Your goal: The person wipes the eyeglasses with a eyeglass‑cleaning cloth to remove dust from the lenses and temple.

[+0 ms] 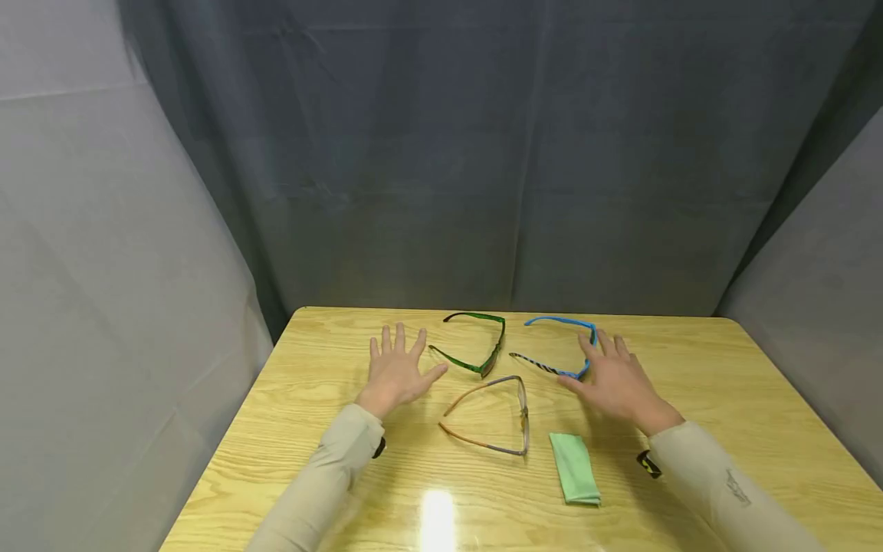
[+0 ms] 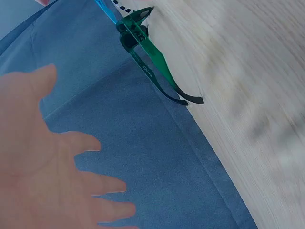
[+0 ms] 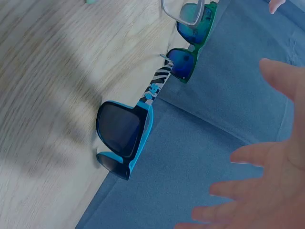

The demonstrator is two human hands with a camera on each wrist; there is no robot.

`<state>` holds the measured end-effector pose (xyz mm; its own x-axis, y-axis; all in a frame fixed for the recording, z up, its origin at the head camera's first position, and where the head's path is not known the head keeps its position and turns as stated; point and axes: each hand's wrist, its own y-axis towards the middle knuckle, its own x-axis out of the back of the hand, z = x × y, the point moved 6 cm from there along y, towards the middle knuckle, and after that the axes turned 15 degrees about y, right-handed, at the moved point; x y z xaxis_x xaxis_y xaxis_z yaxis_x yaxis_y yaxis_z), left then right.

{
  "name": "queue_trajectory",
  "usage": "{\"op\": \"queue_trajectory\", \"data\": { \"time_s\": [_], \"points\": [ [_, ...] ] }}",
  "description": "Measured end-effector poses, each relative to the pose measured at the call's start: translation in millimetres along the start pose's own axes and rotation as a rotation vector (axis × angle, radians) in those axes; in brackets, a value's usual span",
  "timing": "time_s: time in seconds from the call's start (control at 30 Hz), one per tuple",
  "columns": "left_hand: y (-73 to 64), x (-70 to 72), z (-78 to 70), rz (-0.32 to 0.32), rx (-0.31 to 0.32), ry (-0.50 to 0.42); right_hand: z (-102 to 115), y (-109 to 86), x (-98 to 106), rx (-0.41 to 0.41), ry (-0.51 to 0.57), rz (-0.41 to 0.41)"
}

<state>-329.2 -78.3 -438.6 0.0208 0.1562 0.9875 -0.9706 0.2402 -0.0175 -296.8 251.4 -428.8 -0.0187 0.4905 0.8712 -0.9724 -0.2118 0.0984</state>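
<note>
My left hand (image 1: 398, 373), fingers spread and holding nothing, hovers over the left part of the table, left of the green sunglasses (image 1: 494, 356). On the other side my right hand (image 1: 614, 381) is spread too and overlaps the front of the blue sunglasses (image 1: 562, 372) in the head view. In the right wrist view these blue sunglasses (image 3: 121, 129) show dark lenses and a zebra-striped temple, apart from the fingers. Between the hands, nearer me, lie clear-lensed glasses (image 1: 507, 450) with brown temple ends. A folded green cloth (image 1: 576, 469) lies to their right.
The light wooden table (image 1: 331, 475) ends at a dark grey curtain (image 1: 414, 192) behind. Pale cloth walls (image 1: 103, 307) stand at left and right. All three pairs of glasses lie with temples unfolded and pointing left.
</note>
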Motion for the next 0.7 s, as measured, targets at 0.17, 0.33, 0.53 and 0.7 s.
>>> {"op": "queue_trajectory", "data": {
  "time_s": [0.17,0.33,0.53,0.7],
  "points": [
    [-3.3,5.6,2.5,-0.038,-0.016,-0.02,1.7,-4.0,3.3,0.031,0.007,-0.014],
    [-10.9,9.7,0.8,-0.102,-0.046,-0.057,5.2,-10.1,2.1,0.064,0.016,-0.027],
    [-23.0,11.5,-0.2,-0.194,-0.072,-0.09,9.8,-23.8,-9.5,0.125,0.059,-0.017],
    [-29.0,10.3,-4.5,-0.196,-0.115,-0.131,11.1,-32.8,-22.8,0.133,0.121,0.098]
  ]
}}
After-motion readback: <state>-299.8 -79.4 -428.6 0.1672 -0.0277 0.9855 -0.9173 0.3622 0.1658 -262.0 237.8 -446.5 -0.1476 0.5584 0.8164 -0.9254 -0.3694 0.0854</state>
